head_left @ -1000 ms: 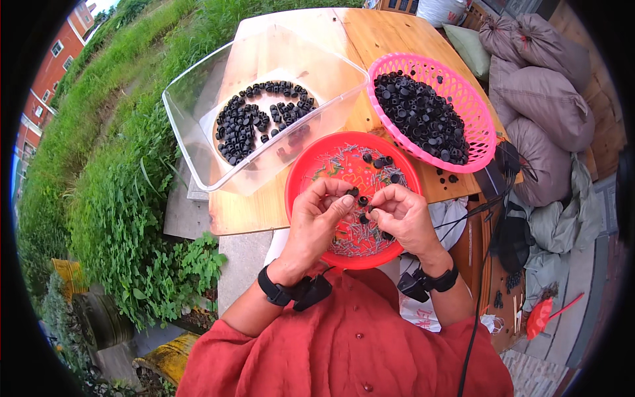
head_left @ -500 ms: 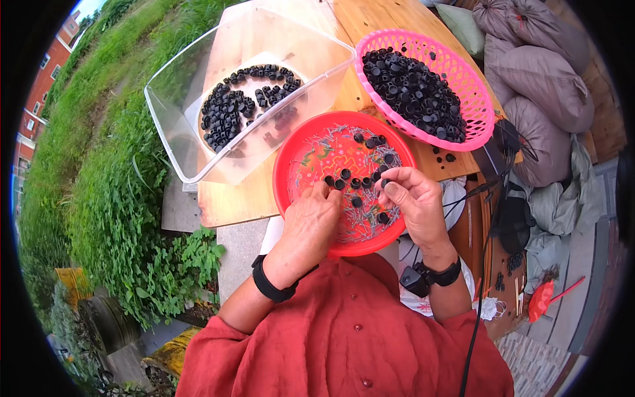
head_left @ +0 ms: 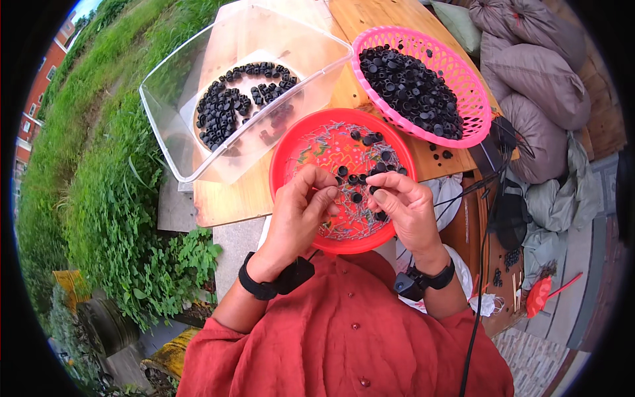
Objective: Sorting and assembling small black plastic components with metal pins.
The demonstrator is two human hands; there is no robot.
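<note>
A round red tray [head_left: 281, 149] in front of me holds thin grey pin-like pieces [head_left: 350, 226] and several small black caps [head_left: 385, 156]. Above its right half, my right hand [head_left: 410, 208] pinches one black cap [head_left: 374, 190] between thumb and fingertips. My left hand [head_left: 297, 208] hovers over the tray's left side, thumb and fingers closed together. Whatever lies in that pinch is too small or hidden to make out. The hands are a short gap apart, fingertips facing each other.
Beyond the tray, a pink openwork basket [head_left: 473, 116] is heaped with black caps. To the left stands a clear plastic bin [head_left: 165, 142] with black parts on a round plate inside. Dark cables [head_left: 493, 175] hang at the right of the wooden table [head_left: 231, 198].
My left hand has lifted from the tray's contents and turned, its thumb now showing. My right hand, still pinching the cap, has shifted slightly down and left.
</note>
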